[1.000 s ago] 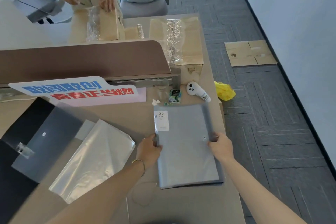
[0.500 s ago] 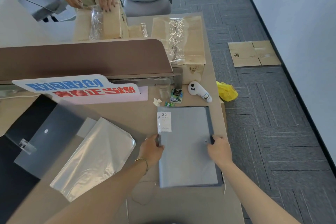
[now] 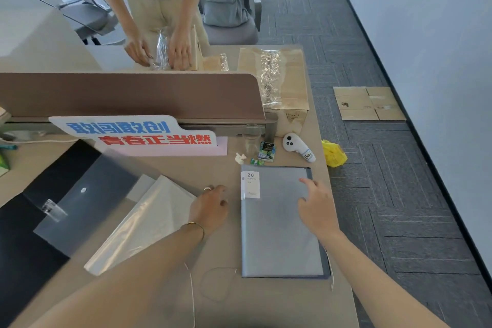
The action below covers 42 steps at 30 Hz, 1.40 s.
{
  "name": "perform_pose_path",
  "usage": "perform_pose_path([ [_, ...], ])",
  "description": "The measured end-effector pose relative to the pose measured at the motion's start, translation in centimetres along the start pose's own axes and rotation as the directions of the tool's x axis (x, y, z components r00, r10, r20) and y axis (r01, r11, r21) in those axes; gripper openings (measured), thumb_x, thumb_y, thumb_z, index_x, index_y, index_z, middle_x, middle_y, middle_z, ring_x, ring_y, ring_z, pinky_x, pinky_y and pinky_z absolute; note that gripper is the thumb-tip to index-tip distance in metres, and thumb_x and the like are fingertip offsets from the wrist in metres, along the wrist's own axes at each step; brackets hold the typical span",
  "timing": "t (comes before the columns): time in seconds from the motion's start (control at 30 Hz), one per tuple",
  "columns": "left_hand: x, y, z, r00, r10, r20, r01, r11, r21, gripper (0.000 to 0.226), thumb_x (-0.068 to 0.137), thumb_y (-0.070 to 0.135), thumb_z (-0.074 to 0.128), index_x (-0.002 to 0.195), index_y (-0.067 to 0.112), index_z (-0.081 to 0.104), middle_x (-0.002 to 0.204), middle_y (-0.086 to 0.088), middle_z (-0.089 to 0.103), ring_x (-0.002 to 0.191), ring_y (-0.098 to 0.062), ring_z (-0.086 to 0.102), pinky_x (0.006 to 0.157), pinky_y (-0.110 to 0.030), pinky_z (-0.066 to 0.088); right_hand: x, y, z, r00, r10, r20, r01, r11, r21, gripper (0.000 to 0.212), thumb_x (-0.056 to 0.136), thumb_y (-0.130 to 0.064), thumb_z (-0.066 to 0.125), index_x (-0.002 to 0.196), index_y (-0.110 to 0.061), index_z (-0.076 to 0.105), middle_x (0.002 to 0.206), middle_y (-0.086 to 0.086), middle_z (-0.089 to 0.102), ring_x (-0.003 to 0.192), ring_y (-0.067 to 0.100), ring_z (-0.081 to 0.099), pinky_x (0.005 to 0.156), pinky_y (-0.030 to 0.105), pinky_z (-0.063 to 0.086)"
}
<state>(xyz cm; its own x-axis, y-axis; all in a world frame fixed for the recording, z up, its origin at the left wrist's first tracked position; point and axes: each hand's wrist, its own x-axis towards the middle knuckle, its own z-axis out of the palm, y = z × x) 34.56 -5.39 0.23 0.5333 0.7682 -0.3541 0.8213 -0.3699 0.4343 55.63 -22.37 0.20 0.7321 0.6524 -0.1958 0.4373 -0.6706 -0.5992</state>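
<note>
A grey display folder [image 3: 277, 234] with a white "20" label lies flat near the desk's right edge. My right hand [image 3: 316, 205] hovers over its upper right part with fingers relaxed, holding nothing. My left hand [image 3: 211, 206] is just left of the folder, off it, above the desk, fingers loosely curled and empty. A clear plastic sleeve [image 3: 141, 224] lies to the left of that hand.
A dark translucent envelope [image 3: 80, 202] lies at the left. A sign with lettering [image 3: 138, 133] leans on the brown divider [image 3: 127, 96]. A glass [image 3: 251, 137], small packets [image 3: 267, 150] and a white controller [image 3: 296, 146] sit beyond the folder. Across the divider a person handles wrapped cardboard [image 3: 170, 53].
Both hands have let go of the folder's side edges. My left hand moved left off it, my right hand lifted over its top. The folder now lies flat.
</note>
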Motion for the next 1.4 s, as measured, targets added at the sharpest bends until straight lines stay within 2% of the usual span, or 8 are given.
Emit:
perform_pose_path([
  [0.17,-1.4,-1.8,-3.3,0.984,0.151,-0.097,-0.137,0.981,0.140,0.042,0.093,0.019,0.047,0.132,0.024,0.060,0.124,-0.002,0.063,0.108,-0.027,0.064,0.083,-0.035,0.051,-1.3,-5.4,1.4,0.982,-0.186,0.019,0.187,0.976,-0.115,0.054,0.087,-0.003,0.053,0.138,-0.019,0.054,0.135,0.005,0.053,0.123,0.026,0.048,0.088,0.039,0.050],
  [0.33,-2.8,-5.8,-6.3,0.959,0.220,-0.182,-0.185,0.964,0.189,0.037,0.098,0.024,0.049,0.134,0.027,0.059,0.131,0.004,0.065,0.115,-0.021,0.061,0.102,-0.035,0.048,-3.6,-10.5,4.1,0.955,-0.285,0.079,0.294,0.945,-0.145,0.056,0.088,-0.003,0.056,0.142,-0.019,0.051,0.140,0.003,0.049,0.131,0.024,0.042,0.093,0.036,0.046],
  [0.5,-4.4,-11.6,-8.8,0.954,0.172,-0.247,-0.134,0.977,0.164,0.041,0.100,0.025,0.044,0.139,0.030,0.056,0.135,0.005,0.063,0.121,-0.021,0.060,0.109,-0.036,0.046,-6.2,-15.2,8.4,0.934,-0.326,0.146,0.349,0.919,-0.180,0.060,0.087,-0.005,0.051,0.145,-0.020,0.048,0.143,0.001,0.047,0.133,0.025,0.039,0.103,0.038,0.043],
  [0.7,-6.0,-20.3,-11.2,0.963,0.079,-0.259,-0.034,0.984,0.176,0.043,0.098,0.022,0.046,0.139,0.029,0.056,0.132,0.004,0.062,0.119,-0.020,0.060,0.106,-0.035,0.047,-9.1,-19.7,14.3,0.913,-0.329,0.240,0.375,0.909,-0.180,0.059,0.088,-0.009,0.054,0.145,-0.024,0.047,0.144,-0.001,0.047,0.133,0.022,0.042,0.109,0.035,0.039],
  [0.87,-7.1,-26.7,-12.1,0.985,-0.027,-0.171,0.065,0.974,0.219,0.041,0.092,0.017,0.044,0.129,0.024,0.060,0.117,-0.002,0.063,0.109,-0.025,0.061,0.090,-0.034,0.049,-10.6,-22.2,18.3,0.908,-0.282,0.310,0.360,0.904,-0.232,0.059,0.090,-0.015,0.052,0.146,-0.030,0.044,0.148,-0.004,0.043,0.134,0.021,0.042,0.107,0.037,0.040],
  [1.13,-5.0,-36.4,-15.1,0.984,-0.152,-0.090,0.166,0.970,0.176,0.042,0.094,0.021,0.048,0.135,0.023,0.057,0.129,-0.005,0.062,0.118,-0.028,0.059,0.095,-0.040,0.051,-12.1,-23.2,24.2,0.897,-0.131,0.423,0.265,0.924,-0.277,0.061,0.091,-0.012,0.047,0.149,-0.026,0.040,0.151,-0.001,0.037,0.136,0.023,0.040,0.104,0.034,0.045],
  [1.3,-2.7,-42.1,-18.3,0.949,-0.313,-0.030,0.313,0.950,-0.005,0.051,0.089,0.009,0.045,0.137,0.023,0.053,0.130,-0.009,0.055,0.114,-0.029,0.054,0.083,-0.037,0.047,-13.9,-22.4,26.3,0.915,0.075,0.396,0.097,0.913,-0.397,0.062,0.089,-0.016,0.044,0.149,-0.030,0.036,0.156,0.003,0.028,0.137,0.028,0.039,0.102,0.041,0.046],
  [1.4,-1.6,-45.8,-18.8,0.884,-0.467,0.009,0.452,0.852,-0.264,0.060,0.089,0.008,0.046,0.148,0.019,0.044,0.138,-0.016,0.049,0.114,-0.033,0.054,0.091,-0.041,0.048,-15.7,-22.0,27.3,0.903,0.228,0.364,-0.005,0.853,-0.522,0.072,0.088,-0.022,0.047,0.153,-0.040,0.022,0.154,0.009,0.020,0.133,0.031,0.044,0.103,0.042,0.043],
])
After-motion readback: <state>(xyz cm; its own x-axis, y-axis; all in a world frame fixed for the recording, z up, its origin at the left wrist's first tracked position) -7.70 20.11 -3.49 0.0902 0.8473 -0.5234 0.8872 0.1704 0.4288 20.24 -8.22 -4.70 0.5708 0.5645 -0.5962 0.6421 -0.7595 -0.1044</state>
